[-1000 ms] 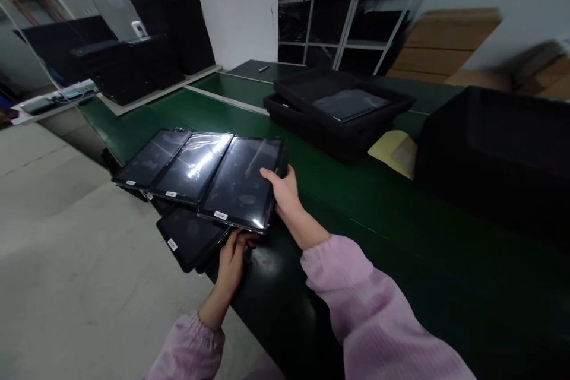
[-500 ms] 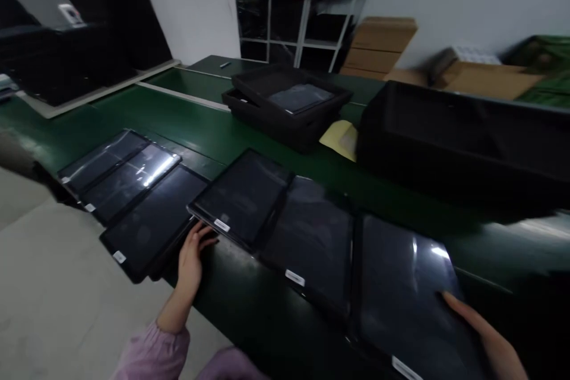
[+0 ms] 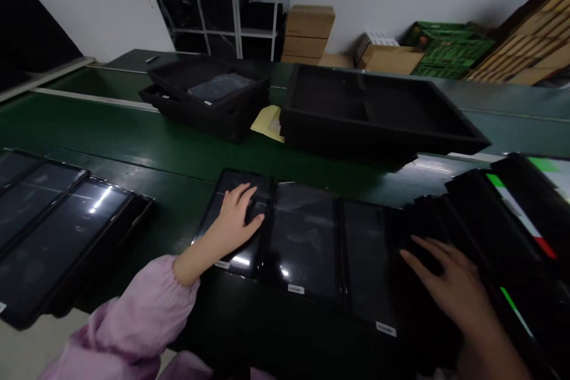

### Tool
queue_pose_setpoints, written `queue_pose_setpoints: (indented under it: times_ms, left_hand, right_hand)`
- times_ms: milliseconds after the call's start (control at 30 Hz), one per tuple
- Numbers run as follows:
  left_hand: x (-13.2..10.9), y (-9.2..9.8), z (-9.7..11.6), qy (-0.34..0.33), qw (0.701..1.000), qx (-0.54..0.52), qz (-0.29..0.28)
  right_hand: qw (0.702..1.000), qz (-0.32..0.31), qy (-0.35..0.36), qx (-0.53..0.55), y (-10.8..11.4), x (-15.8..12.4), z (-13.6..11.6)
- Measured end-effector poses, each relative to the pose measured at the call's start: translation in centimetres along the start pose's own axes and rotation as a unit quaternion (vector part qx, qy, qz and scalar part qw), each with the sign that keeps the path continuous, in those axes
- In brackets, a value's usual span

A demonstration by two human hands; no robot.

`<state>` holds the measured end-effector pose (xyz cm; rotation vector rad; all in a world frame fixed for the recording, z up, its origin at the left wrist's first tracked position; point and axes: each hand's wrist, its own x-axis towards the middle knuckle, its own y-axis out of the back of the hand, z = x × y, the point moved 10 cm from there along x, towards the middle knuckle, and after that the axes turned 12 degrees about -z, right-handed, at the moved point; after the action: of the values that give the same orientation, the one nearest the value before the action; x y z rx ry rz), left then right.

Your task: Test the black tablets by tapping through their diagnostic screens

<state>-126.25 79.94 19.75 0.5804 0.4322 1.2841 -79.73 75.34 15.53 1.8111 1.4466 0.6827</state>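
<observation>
Shifted since the earlier view: left hand (image 3: 236, 219) up onto a film-wrapped tablet (image 3: 240, 181), palm down, fingers spread and lying flat, no pinch; right hand (image 3: 454, 288) across to a dark stack of panels (image 3: 449, 208) at the far right, fingers spread, contact unclear in the gloom. Tablet lying in a row with two more tablets (image 3: 305, 243) on a green conveyor belt (image 3: 133, 154), edges almost touching, further tablets (image 3: 57, 219) off to the left. All likely light, stiff and fragile, slippery under the film; safest held by the long edges, with little finger room there in so tight a row. Strip of green belt behind the row, up to a black foam tray (image 3: 374, 142).
</observation>
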Motion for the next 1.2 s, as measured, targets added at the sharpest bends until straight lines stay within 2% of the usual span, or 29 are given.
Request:
queue_pose_setpoints:
  times_ms: [67, 100, 167, 233, 367, 467, 633, 900, 1000, 1067, 1133, 1200]
  left_hand:
    - [3.7, -2.1, -0.1, 0.015, 0.999, 0.033, -0.016]
    - [5.2, -2.6, -0.3, 0.022, 0.998, 0.053, -0.012]
    - [7.3, -2.8, -0.9, 0.028, 0.995, 0.093, -0.002]
    - [8.3, -2.4, -1.3, 0.026, 0.990, 0.140, -0.007]
    - [8.9, -1.2, -1.8, 0.045, 0.965, 0.256, -0.043]
    - [9.5, -0.6, -2.1, 0.064, 0.951, 0.299, -0.048]
    - [10.8, -1.2, -1.1, 0.028, 0.955, 0.295, -0.027]
    - [11.0, -1.0, -0.7, 0.025, 0.967, 0.252, -0.015]
    - [10.9, -1.5, -0.3, 0.017, 0.971, 0.239, -0.018]
    - [10.9, -1.9, 0.1, 0.012, 0.968, 0.250, -0.024]
    - [10.8, -2.2, 0.4, 0.015, 0.961, 0.273, -0.029]
    - [10.6, -2.3, 0.7, 0.012, 0.957, 0.287, -0.037]
  right_hand:
    - [1.000, -0.022, -0.012, 0.011, -1.1, 0.6, 0.1]
    - [0.999, -0.024, -0.028, 0.025, -1.6, 0.8, 0.3]
    - [0.998, 0.001, -0.040, 0.046, -1.8, 0.9, 0.5]
    - [0.996, 0.017, -0.057, 0.066, -2.0, 0.9, 1.0]
    - [0.993, 0.018, -0.077, 0.092, -2.1, 0.8, 1.8]
    - [0.991, 0.028, -0.071, 0.108, -1.7, 0.8, 1.6]
    - [0.987, 0.017, -0.096, 0.130, -1.5, 1.3, 1.3]
    - [0.989, 0.025, -0.063, 0.129, -0.8, 1.7, 0.8]
    - [0.994, 0.063, -0.017, 0.085, 0.2, 1.0, -1.4]
    - [0.995, 0.084, 0.048, 0.035, 0.5, -0.1, -4.7]
    - [0.989, 0.066, 0.129, -0.007, -0.6, -1.4, -8.7]
    - [0.981, 0.006, 0.192, -0.025, -3.1, -2.6, -12.1]
